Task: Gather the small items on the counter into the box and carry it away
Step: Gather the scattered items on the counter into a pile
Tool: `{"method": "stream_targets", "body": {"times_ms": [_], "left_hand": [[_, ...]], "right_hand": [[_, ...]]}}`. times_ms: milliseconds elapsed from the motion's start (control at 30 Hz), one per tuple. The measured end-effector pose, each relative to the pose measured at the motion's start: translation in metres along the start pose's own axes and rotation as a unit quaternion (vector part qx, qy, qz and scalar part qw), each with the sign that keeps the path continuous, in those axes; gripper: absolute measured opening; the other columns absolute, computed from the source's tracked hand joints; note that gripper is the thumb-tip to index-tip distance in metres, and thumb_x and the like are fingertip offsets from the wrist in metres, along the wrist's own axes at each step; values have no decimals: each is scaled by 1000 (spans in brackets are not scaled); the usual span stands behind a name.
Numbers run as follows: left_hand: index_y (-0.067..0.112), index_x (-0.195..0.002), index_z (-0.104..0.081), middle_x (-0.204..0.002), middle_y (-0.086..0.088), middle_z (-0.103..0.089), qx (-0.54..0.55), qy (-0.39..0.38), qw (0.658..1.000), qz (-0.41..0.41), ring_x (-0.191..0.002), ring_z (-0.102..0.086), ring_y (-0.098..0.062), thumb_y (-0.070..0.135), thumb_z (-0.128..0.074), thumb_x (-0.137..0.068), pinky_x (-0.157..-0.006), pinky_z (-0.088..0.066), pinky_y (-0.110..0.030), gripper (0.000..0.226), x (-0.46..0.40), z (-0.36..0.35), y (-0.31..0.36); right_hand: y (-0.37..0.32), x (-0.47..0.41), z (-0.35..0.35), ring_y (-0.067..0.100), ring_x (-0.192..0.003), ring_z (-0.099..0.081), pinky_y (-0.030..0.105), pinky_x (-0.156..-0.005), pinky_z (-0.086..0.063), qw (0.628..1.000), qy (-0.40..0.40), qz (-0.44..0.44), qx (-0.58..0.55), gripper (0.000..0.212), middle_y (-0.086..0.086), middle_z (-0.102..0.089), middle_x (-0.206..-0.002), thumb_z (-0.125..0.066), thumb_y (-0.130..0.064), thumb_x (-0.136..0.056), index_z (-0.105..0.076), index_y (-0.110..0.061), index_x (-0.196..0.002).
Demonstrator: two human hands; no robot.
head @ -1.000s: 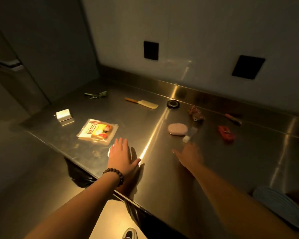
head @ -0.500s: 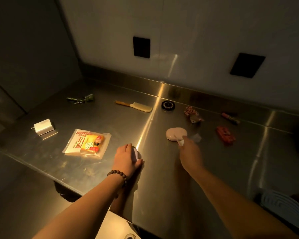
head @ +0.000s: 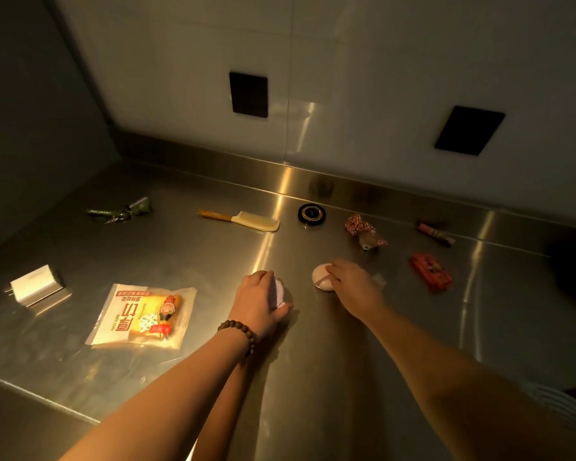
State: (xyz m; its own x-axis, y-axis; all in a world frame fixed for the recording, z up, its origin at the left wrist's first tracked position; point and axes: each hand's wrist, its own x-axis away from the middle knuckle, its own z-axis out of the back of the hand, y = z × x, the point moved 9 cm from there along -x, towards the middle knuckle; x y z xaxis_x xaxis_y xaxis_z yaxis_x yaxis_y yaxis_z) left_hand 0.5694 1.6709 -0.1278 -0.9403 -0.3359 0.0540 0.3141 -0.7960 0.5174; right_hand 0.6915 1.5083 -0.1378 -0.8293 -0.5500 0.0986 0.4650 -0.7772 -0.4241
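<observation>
Biggest thing first: the steel counter (head: 313, 377) fills most of the view, and there's no box anywhere in frame, so whatever you pick up has nowhere visible to go yet. Worth thinking about before your hands fill up.

Next down, the snack packet (head: 143, 316) lies flat just left of your left hand (head: 258, 302), long side running roughly away from you. The white charger block (head: 35, 287) sits further left near the edge. The comb (head: 243, 220) lies crosswise toward the back wall, well apart from both hands, same for the green wrapped thing (head: 120, 210), the black round tin (head: 311, 213) and the red-and-white string bundle (head: 363, 230). The red item (head: 431, 276) is off to the right of your right hand (head: 350, 284), so that hand is clearly the nearer one for it.

Now the hands. Your left is curled over a small pale round pad (head: 280, 292), fingers wrapped on it, looks like a proper hold. Your right has its fingers bent down onto the pink oval case (head: 321, 279), which sits right under the fingertips with its long axis running front to back. I can't tell if it's actually gripping or just touching. There's something clear and small tucked by that hand too, but it's too blurry to call.
</observation>
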Motion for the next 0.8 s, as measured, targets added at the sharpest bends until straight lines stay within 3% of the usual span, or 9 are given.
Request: {"method": "stream_targets", "body": {"times_ms": [133, 267, 433, 633, 800], "left_hand": [[20, -138, -34, -138, -1, -40, -4, 3, 1000, -25, -124, -36, -19, 52, -61, -78, -106, -34, -36, 73, -11, 1, 0], [21, -139, -32, -139, 0, -38, -7, -6, 999, -33, -125, -35, -18, 53, -61, -77, -107, -34, -37, 75, -22, 1, -5], [22, -139, -32, -139, 1, -37, -2, -17, 999, -48, -126, -35, -18, 53, -63, -76, -108, -35, -39, 77, -29, -2, -4], [21, -136, -37, -136, 0, -41, -10, -20, 993, -118, -123, -37, -19, 53, -64, -73, -104, -32, -33, 76, -34, -12, 39], [16, -131, -43, -130, -4, -47, -4, -24, 981, -192, -116, -41, -22, 52, -67, -72, -99, -37, -35, 73, -27, -32, 117]], "right_hand": [[0, -3, -8, 21, -146, -8, 40, -117, -9, 991, -23, 51, 121, 79, 3, -14, -158, -48, -57, -87, -16, -20, -149], [4, -16, -14, 26, -146, -3, 47, -116, -4, 988, -52, 33, 141, 106, 4, -7, -159, -54, -72, -73, 0, -24, -149], [1, -19, -17, 25, -129, -35, 38, -105, -33, 992, -17, 2, 122, 79, 6, -36, -143, -58, -59, -80, -26, -23, -143], [4, 10, 14, 24, -125, -36, 39, -100, -36, 993, 78, -41, 84, 70, 6, -39, -138, -57, -51, -83, -30, -20, -140], [56, 66, 84, 27, -126, -36, 40, -102, -34, 981, 164, -94, 53, 68, 8, -39, -140, -56, -49, -86, -31, -18, -141]]}}
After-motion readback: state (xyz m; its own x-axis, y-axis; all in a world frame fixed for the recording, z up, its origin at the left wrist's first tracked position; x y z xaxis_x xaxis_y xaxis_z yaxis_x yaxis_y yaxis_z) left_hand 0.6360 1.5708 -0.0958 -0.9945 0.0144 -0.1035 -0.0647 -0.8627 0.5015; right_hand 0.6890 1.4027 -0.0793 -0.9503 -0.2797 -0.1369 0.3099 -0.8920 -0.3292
